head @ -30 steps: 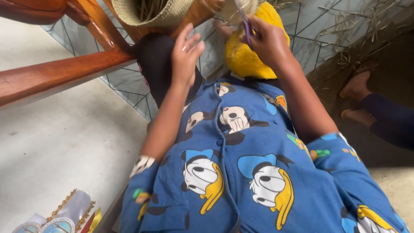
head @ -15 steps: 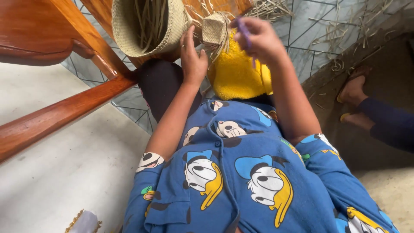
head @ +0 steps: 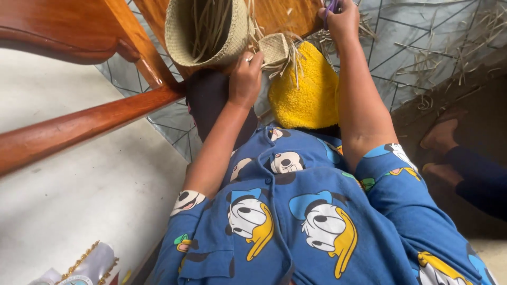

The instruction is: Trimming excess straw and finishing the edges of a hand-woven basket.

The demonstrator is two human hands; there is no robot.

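The left hand rests with its fingers curled on a small woven straw piece, a little cup-like shape with loose straw strands sticking out below it; the grip is closed lightly around the near edge of that piece, thumb side hidden. The small woven piece sits just above a yellow fuzzy cushion that lies on the person's lap, and it touches the rim of a larger woven straw basket, which is tilted with its open mouth toward the camera and holds long dry straws inside. The right hand is raised higher, near the top edge of the view, its grip pinched shut on a thin purple tool whose kind I cannot tell. The basket leans against a reddish wooden chair, whose rail runs across the left of the view. More dry straw lies scattered on the patterned tiled floor to the right. The person wears a blue cartoon-print shirt. At the right edge, another person's bare feet and dark trouser leg rest on a brown mat.
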